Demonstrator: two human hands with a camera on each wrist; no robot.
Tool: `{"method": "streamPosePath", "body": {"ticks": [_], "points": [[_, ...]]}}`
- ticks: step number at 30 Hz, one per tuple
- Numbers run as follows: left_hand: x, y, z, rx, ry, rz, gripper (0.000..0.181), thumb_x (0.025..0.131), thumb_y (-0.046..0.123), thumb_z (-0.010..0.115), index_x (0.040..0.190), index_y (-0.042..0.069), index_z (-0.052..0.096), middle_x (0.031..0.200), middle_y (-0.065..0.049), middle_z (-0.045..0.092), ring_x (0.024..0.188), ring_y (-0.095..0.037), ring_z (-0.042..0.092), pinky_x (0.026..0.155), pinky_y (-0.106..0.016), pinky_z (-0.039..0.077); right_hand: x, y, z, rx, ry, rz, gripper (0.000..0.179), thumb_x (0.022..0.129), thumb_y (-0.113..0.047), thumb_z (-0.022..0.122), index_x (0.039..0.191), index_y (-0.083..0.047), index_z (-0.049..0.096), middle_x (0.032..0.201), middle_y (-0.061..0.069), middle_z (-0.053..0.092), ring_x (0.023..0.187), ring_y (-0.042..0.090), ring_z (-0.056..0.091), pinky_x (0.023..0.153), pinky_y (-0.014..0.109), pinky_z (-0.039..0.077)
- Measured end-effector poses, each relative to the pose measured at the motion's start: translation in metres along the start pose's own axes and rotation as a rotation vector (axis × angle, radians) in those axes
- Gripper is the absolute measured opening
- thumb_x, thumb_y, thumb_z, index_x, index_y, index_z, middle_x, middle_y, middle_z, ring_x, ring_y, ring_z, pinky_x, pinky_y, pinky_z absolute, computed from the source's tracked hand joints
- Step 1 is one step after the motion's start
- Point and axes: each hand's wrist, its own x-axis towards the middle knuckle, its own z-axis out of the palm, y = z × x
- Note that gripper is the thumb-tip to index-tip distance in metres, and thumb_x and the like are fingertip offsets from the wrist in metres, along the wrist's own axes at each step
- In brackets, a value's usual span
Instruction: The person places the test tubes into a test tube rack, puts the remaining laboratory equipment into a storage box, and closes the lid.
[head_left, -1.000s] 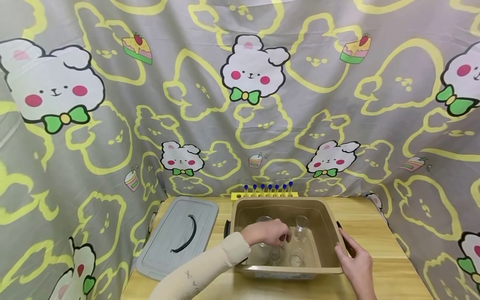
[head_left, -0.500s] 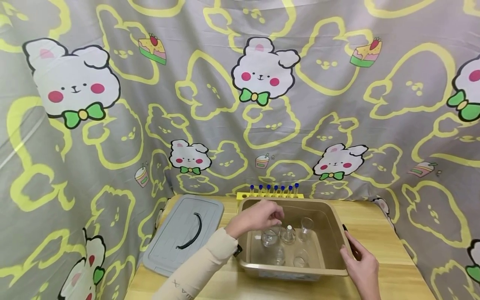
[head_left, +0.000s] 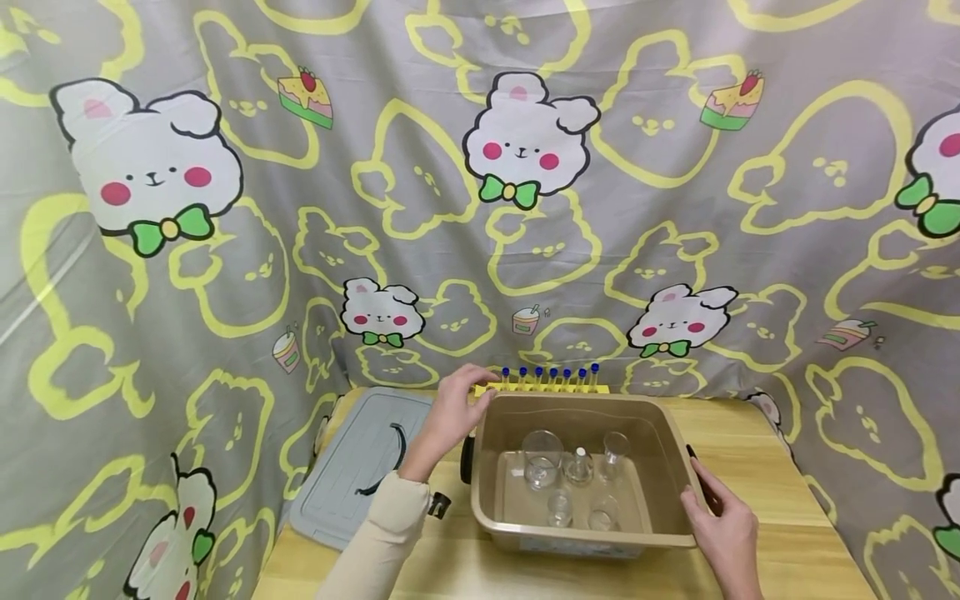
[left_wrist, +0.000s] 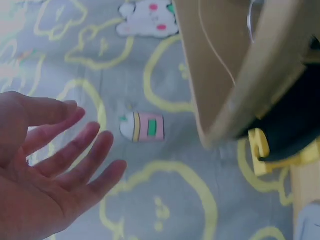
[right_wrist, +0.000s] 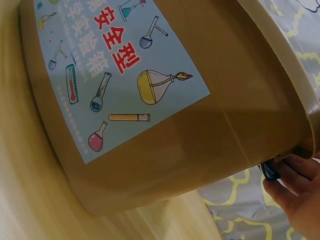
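Note:
A brown plastic storage box (head_left: 581, 546) stands on the table, with several pieces of clear glassware inside. Among them are a large beaker (head_left: 543, 446), a small round bottle with a white top (head_left: 578, 468) and a flared glass (head_left: 614, 450). My left hand (head_left: 452, 410) is beside the box's far left corner, close to the yellow test tube rack (head_left: 600, 389). The left wrist view shows its fingers (left_wrist: 80, 150) spread and loosely bent, with nothing in them. My right hand (head_left: 723, 529) grips the box's right side; in the right wrist view its fingers (right_wrist: 295, 172) curl at the black handle (right_wrist: 270, 171).
Left of the box lies a grey lid (head_left: 348, 467) with a black handle. Blue-capped test tubes (head_left: 552, 375) stand in the rack behind the box. A patterned curtain (head_left: 420, 250) encloses the wooden table (head_left: 780, 492) at the back and sides.
My left hand has lifted out of the box and moved left and back to its far left corner, uncovering the glassware. My right hand stays at the box's right side.

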Motion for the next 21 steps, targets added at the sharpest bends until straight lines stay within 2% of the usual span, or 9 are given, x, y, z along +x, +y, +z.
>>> {"method": "streamPosePath", "body": {"ticks": [5, 11, 15, 21], "points": [[-0.015, -0.019, -0.01, -0.007, 0.077, -0.115, 0.018, 0.091, 0.0, 0.075, 0.109, 0.004, 0.075, 0.11, -0.013, 0.071, 0.101, -0.033, 0.068, 0.087, -0.049, 0.058, 0.002, -0.001, 0.0, 0.011, 0.017, -0.004, 0.042, 0.088, -0.005, 0.068, 0.13, -0.005, 0.071, 0.12, 0.022, 0.067, 0.087, -0.031, 0.045, 0.079, 0.0, 0.042], [-0.046, -0.054, -0.015, 0.051, 0.116, -0.231, 0.02, 0.093, 0.001, 0.074, 0.112, 0.003, 0.074, 0.11, -0.013, 0.071, 0.103, -0.034, 0.066, 0.09, -0.052, 0.055, 0.0, -0.001, 0.001, 0.014, 0.04, -0.021, 0.041, 0.087, -0.005, 0.069, 0.128, -0.005, 0.072, 0.116, 0.024, 0.068, 0.086, -0.031, 0.045, 0.079, -0.002, 0.04], [-0.071, -0.082, -0.018, 0.077, 0.11, -0.32, 0.018, 0.094, 0.002, 0.072, 0.112, 0.001, 0.074, 0.109, -0.016, 0.071, 0.102, -0.036, 0.067, 0.088, -0.053, 0.055, -0.001, 0.0, 0.002, 0.011, 0.04, -0.009, 0.041, 0.088, -0.005, 0.068, 0.129, -0.006, 0.072, 0.116, 0.023, 0.069, 0.086, -0.032, 0.044, 0.078, -0.004, 0.038], [-0.108, -0.115, -0.017, 0.118, 0.05, -0.473, 0.018, 0.094, 0.0, 0.069, 0.109, -0.007, 0.073, 0.107, -0.023, 0.07, 0.101, -0.043, 0.066, 0.087, -0.054, 0.056, -0.001, -0.002, 0.004, -0.013, 0.039, 0.004, 0.042, 0.088, -0.006, 0.068, 0.13, -0.008, 0.072, 0.115, 0.02, 0.07, 0.087, -0.033, 0.043, 0.078, -0.005, 0.035]]}}
